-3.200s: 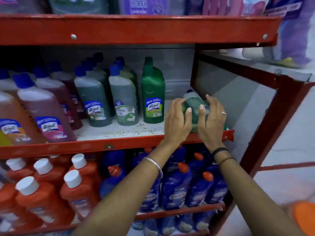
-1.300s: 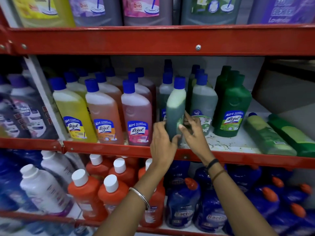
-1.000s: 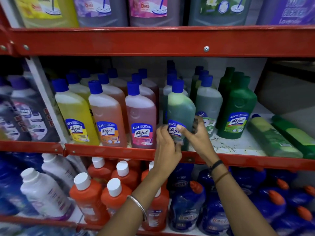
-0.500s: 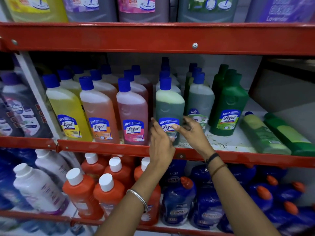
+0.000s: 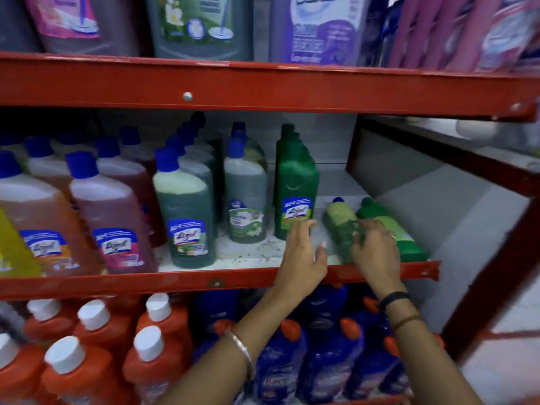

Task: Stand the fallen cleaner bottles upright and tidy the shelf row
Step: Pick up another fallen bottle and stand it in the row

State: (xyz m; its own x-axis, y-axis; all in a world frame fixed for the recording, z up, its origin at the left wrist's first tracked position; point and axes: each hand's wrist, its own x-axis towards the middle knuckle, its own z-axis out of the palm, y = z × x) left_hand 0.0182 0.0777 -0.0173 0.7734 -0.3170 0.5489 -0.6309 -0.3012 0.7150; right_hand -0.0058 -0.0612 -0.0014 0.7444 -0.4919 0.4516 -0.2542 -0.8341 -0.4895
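Two cleaner bottles lie on their sides at the right end of the middle shelf (image 5: 175, 282): a pale green one with a blue cap (image 5: 339, 213) and a dark green one (image 5: 388, 226), caps pointing to the back. My right hand (image 5: 377, 255) rests over their near ends, and blur hides whether it grips. My left hand (image 5: 302, 255) hovers open just left of them, fingertips by the label of an upright dark green bottle (image 5: 295, 182). An upright blue-capped bottle of green liquid (image 5: 184, 211) stands at the shelf front, with nothing touching it.
Rows of upright blue-capped bottles fill the shelf to the left. Red bottles with white caps (image 5: 93, 346) and blue bottles with orange caps (image 5: 321, 355) crowd the shelf below. Large jugs sit above. A red upright post (image 5: 493, 273) closes the right end.
Both hands let go of the blue-capped green bottle, which now stands at the front, and moved right to the two fallen bottles. The view swung right with them.
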